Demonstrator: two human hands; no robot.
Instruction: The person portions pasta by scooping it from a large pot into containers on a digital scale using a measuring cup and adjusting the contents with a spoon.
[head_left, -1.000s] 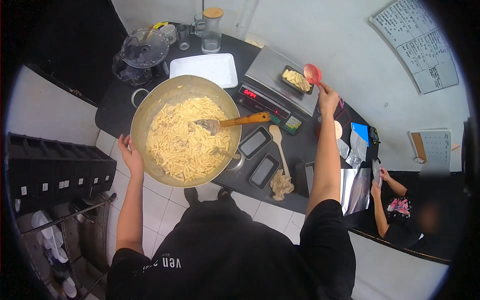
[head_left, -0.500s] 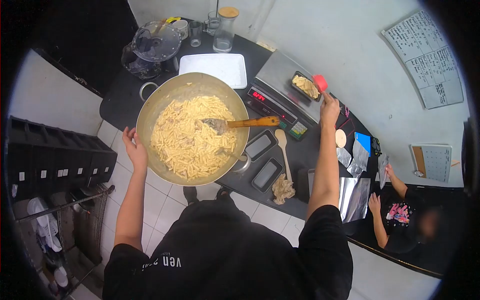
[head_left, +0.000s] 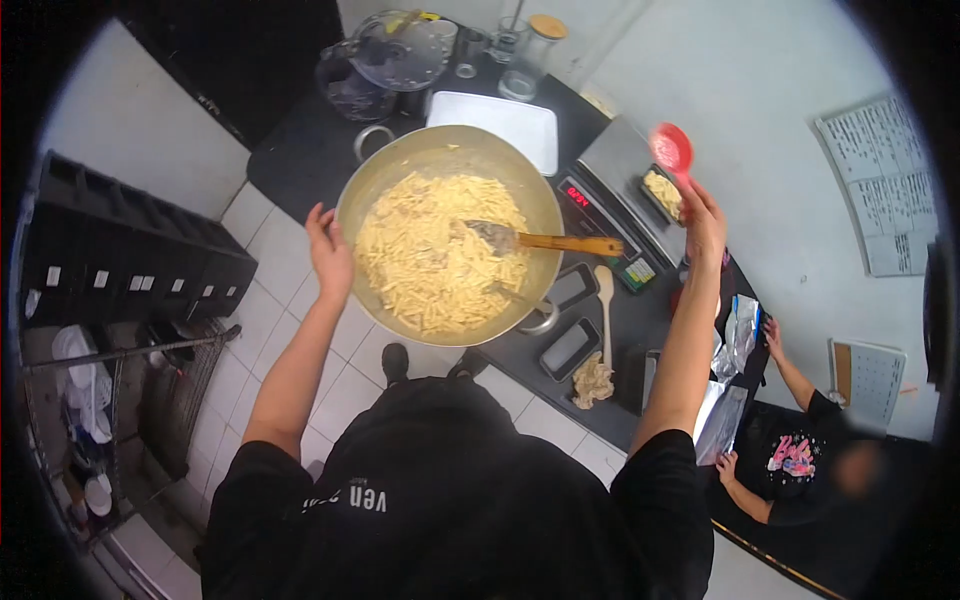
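A large metal pot (head_left: 350, 190) full of sauced pasta (head_left: 430, 260) stands at the table edge in the head view. My left hand (head_left: 330, 255) is against its left rim, fingers apart. A spatula (head_left: 570, 243) with a wooden handle lies in the pasta, with a metal utensil handle near the pot's right side. My right hand (head_left: 705, 222) is closed round the handle of a red scoop (head_left: 671, 148), raised by the scale (head_left: 630, 150). Just below the scoop, a small black tray of pasta (head_left: 662, 190) rests on the scale, partly hidden by my hand.
Empty foil-coloured trays (head_left: 570, 348), a wooden spoon (head_left: 605, 300) and a crumpled cloth (head_left: 593, 381) lie right of the pot. A white tray (head_left: 500, 120) and glass jug (head_left: 525, 75) stand behind. At right, another person (head_left: 790, 450) handles foil (head_left: 720, 420).
My right hand has lifted the red scoop from beside the small tray and turned it so its bowl faces me. The whole view has shifted; the other person's hands have moved among the foil.
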